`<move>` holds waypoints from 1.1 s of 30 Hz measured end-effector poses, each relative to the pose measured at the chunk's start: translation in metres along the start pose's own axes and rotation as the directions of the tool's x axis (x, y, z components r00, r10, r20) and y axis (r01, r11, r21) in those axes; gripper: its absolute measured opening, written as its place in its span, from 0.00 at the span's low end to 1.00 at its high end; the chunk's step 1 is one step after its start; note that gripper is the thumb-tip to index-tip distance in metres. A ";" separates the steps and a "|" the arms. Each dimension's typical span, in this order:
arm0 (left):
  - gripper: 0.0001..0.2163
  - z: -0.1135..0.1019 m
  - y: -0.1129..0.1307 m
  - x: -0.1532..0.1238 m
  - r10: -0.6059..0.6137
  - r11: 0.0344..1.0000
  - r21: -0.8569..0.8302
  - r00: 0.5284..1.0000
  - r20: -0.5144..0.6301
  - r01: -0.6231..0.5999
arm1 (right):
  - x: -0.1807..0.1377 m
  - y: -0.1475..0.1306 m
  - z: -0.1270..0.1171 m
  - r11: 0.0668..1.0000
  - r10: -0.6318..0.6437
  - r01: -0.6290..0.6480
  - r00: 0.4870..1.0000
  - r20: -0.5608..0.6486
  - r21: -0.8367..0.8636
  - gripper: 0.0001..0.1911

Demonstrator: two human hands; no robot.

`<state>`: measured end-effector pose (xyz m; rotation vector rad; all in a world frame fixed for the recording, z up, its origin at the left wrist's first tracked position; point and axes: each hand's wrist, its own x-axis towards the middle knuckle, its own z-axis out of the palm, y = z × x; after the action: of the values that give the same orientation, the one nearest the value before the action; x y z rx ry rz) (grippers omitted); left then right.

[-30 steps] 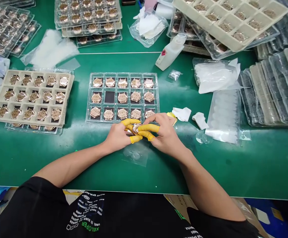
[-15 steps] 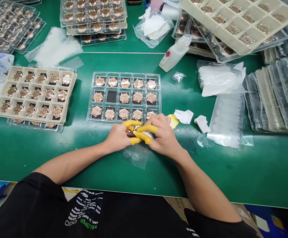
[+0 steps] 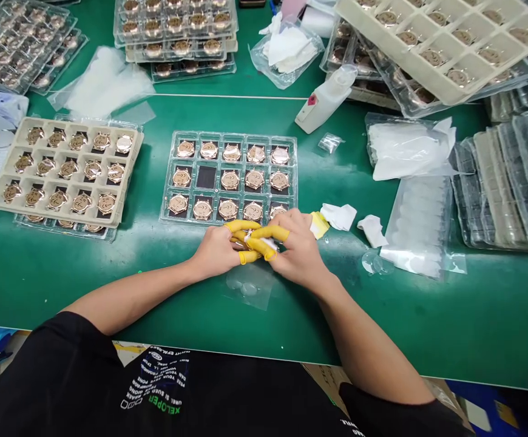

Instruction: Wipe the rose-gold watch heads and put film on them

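Observation:
In the head view, my left hand [image 3: 216,249] grips a shiny watch case [image 3: 248,235], mostly hidden by yellow finger cots. My right hand [image 3: 299,250], also in yellow cots, pinches a white wipe [image 3: 269,243] against the case. Just beyond them lies a clear plastic tray [image 3: 218,182] of rose-gold watch cases, backs up; one compartment in its middle row shows only a black pad [image 3: 206,177]. Under my hands is a small clear plastic sheet [image 3: 250,290] with round shapes on it.
A beige tray of watch cases [image 3: 6,210] sits left. Further trays are stacked at the back. A white bottle [image 3: 325,100], crumpled wipes [image 3: 338,216], a yellow piece [image 3: 319,225], a bag of white sheets [image 3: 409,145] and nested trays [image 3: 496,200] lie right.
My fingers have shifted slightly around the watch case, which shows a little less now. The camera view has moved slightly; the trays stay in place.

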<state>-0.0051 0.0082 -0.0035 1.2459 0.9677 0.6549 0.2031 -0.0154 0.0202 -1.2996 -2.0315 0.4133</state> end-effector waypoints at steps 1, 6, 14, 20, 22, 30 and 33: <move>0.27 0.000 0.000 0.000 0.000 1.000 0.001 1.000 -0.009 0.000 | 0.000 -0.001 0.002 1.000 0.015 -0.016 1.000 -0.026 -0.016 0.08; 0.29 0.000 0.002 0.000 -0.016 0.998 -0.066 1.000 -0.012 0.016 | 0.001 -0.003 0.007 1.000 0.000 0.000 0.999 -0.042 -0.004 0.08; 0.25 0.001 -0.004 -0.004 0.172 0.985 0.026 0.984 -0.041 -0.171 | -0.006 0.024 -0.034 0.981 0.154 -0.152 0.988 0.009 -0.119 0.18; 0.24 0.003 -0.009 -0.007 0.246 0.963 0.111 0.969 0.005 -0.245 | -0.012 0.021 -0.031 0.976 0.216 -0.216 0.957 0.195 -0.023 0.14; 0.24 0.001 -0.007 -0.008 0.244 0.956 0.168 0.970 0.012 -0.242 | -0.011 0.025 -0.028 0.970 0.220 -0.236 0.954 0.205 0.055 0.10; 0.24 -0.002 0.001 -0.010 0.265 0.920 0.298 0.964 0.010 -0.256 | -0.017 0.040 -0.038 0.977 0.183 -0.201 0.964 0.192 0.077 0.07; 0.25 -0.002 -0.001 -0.009 0.280 0.932 0.232 0.960 0.021 -0.277 | -0.017 0.043 -0.038 0.985 0.142 -0.157 0.973 0.180 0.077 0.08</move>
<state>-0.0110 0.0013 -0.0019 1.6088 0.9044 0.7867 0.2627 -0.0150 0.0162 -1.4076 -2.0364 0.7032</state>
